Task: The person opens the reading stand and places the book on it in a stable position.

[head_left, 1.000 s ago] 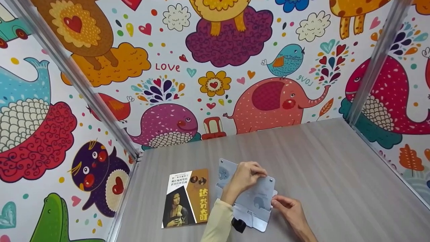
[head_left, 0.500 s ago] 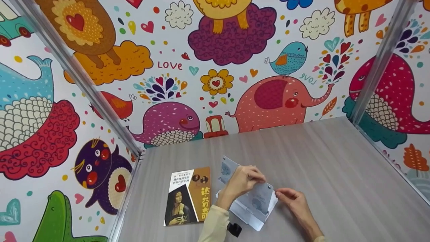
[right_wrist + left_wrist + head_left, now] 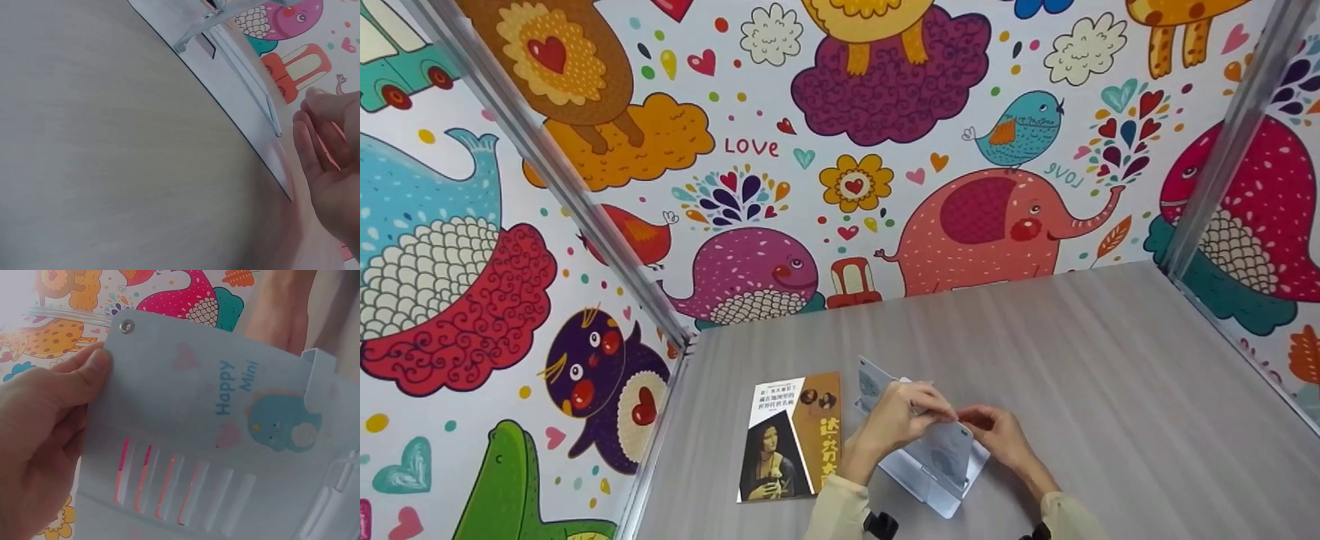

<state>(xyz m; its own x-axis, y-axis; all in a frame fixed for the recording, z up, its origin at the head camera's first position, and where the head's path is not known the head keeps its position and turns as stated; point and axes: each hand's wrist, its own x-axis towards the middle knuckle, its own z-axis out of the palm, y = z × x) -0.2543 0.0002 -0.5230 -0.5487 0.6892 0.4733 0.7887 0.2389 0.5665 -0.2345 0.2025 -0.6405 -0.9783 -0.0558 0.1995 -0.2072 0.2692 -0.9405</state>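
Note:
A light blue book stand (image 3: pixel 946 459) with a dinosaur print has its panel raised at a slant above its flat base (image 3: pixel 242 121). My left hand (image 3: pixel 894 420) pinches the panel's edge between thumb and fingers. In the left wrist view, the panel shows a row of slots, a corner rivet and "Happy Mini" lettering. My right hand (image 3: pixel 999 436) is at the far side of the panel, its fingertips close to the left hand's. In the right wrist view, its fingers are loosely bent, with nothing seen between them.
To the left of the stand, a paperback book (image 3: pixel 789 439) with a portrait on its cover lies flat on the grey table (image 3: pixel 1080 360). Cartoon-printed walls (image 3: pixel 780 187) with metal corner posts enclose the back and sides.
The panel has tilted up further from the base, with my left hand keeping its pinch. My right hand has left the stand's right side and moved up beside the left hand.

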